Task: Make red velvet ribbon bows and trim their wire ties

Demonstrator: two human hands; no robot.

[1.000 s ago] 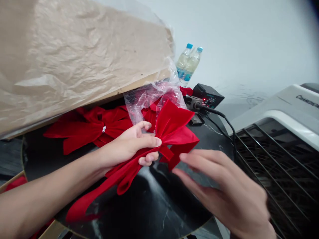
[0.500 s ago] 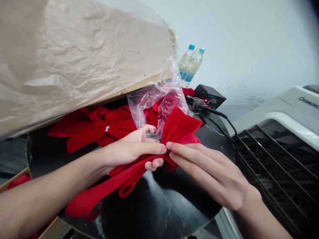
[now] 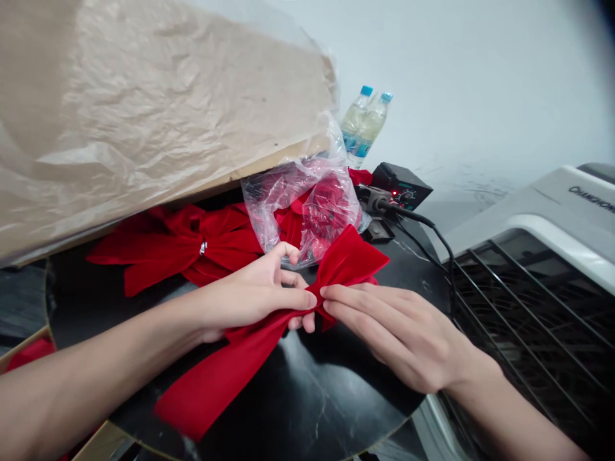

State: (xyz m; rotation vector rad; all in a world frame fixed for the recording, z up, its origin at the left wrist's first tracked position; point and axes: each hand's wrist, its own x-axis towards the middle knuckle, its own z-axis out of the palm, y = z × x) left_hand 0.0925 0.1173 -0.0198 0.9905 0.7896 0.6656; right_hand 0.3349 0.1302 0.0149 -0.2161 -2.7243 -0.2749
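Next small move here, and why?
Probably a firmer pinch by the right hand at the gathered middle of the held red bow, with the left hand steady. Both hands' fingertips meet at that narrow middle. The bow on the table shows a silvery tie at its gather; none shows on the held one, though fingers may hide it.

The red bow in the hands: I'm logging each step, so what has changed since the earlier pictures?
The right hand has moved left from the outer side of the red bow and now pinches its middle, beside the left hand. The bow's lower tail has swung right, its broad face showing. Unchanged: the left hand's hold, the silver-tied bow, the clear bag and the bottles.
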